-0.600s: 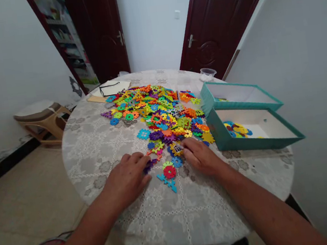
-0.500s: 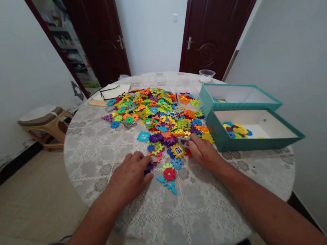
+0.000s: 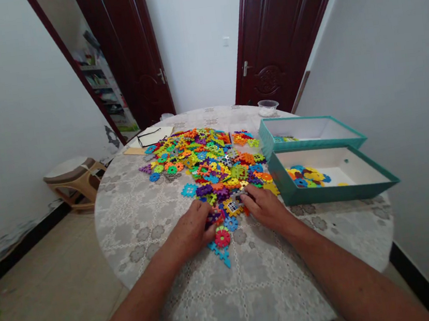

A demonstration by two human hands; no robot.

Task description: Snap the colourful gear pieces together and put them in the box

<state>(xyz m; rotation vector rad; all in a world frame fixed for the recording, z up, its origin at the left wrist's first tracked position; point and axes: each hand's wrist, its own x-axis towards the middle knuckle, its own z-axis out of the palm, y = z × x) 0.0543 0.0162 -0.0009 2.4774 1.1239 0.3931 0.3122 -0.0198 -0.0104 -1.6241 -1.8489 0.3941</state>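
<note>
Pinching grey piece — right hand, fingers clamped on edge. Left hand: fingers over purple pieces, closure hidden, cannot tell. Yellow piece between fingertips of both; pile beyond. Advisable: light edge hold — notches unobstructed.

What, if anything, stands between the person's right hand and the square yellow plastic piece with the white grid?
Two things: the grey plastic piece pinched in the right hand, close by the square yellow piece, and a small orange-red plastic piece between that square's right edge and the hand.
</note>
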